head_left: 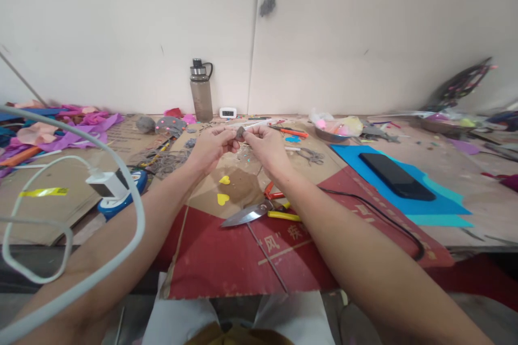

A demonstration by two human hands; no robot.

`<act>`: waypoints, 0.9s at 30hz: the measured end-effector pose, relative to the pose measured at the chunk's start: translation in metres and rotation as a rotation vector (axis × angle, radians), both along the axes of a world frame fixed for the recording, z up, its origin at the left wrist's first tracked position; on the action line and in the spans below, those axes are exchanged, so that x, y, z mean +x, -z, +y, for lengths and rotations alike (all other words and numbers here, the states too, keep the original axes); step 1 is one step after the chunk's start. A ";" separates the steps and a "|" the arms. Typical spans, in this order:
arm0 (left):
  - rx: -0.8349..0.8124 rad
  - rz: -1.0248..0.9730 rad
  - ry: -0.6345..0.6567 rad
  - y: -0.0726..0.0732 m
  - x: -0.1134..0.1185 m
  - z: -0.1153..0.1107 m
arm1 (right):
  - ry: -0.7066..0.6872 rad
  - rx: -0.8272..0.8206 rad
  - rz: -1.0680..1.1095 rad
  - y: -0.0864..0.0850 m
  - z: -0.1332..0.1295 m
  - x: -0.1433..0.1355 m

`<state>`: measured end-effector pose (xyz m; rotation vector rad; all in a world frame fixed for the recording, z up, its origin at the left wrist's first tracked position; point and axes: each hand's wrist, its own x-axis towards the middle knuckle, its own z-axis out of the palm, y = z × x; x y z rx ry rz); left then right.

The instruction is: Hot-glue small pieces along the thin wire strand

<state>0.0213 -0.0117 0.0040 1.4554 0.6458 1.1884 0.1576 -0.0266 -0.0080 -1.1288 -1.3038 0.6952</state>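
A small dark grey lump (240, 133), perhaps clay, is held up over the cardboard between both hands. My left hand (214, 148) pinches it from the left with curled fingers. From the other side, the fingertips of my right hand (263, 145) are closed on it too. Below the hands, two yellow heart shapes (223, 199) lie on a brown patch of the cardboard (218, 275). Scissors (246, 214) with a broad blade rest beneath my right forearm, near red handles (272, 192) and a yellow handle (283, 216). A thin rod (267, 259) points toward my lap.
A bottle (201, 91) and a small digital clock (227, 112) stand by the wall. Coloured paper scraps (73, 126) pile up at the left, near a charger (106, 185) with a white cable (140, 210) crossing my left arm. A phone (396, 175) lies on blue sheets (352, 164).
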 end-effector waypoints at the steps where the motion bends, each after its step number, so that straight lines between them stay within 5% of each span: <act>1: -0.009 0.002 0.017 -0.001 -0.001 0.000 | -0.002 0.000 -0.007 0.000 0.000 0.001; 14: -0.069 0.151 -0.151 0.002 -0.002 0.004 | -0.080 -0.032 -0.084 0.004 0.001 0.002; 27: 0.172 0.413 -0.459 -0.002 -0.029 0.024 | -0.147 -0.118 -0.178 0.008 -0.001 0.010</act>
